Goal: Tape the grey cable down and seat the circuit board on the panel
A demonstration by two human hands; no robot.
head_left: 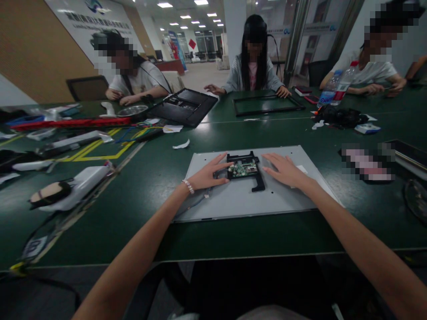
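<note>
A flat light-grey panel (227, 200) lies on the green table in front of me. On its middle sits a green circuit board (245, 168) in a black plastic bracket (258, 182), one leg of which reaches toward me. My left hand (209, 172), with a beaded bracelet at the wrist, rests at the bracket's left side, fingers apart and fingertips at its edge. My right hand (283, 170) lies just right of the bracket with its fingers spread and nothing in them. A thin cable (196, 203) runs over the panel below my left hand.
Across the table, one person has a hand by a black rectangular frame (268, 112). A black plastic housing (187, 104) lies at the far left. Two bottles (338, 86) stand at the far right, near a phone (367, 164). A white device (75, 186) lies left.
</note>
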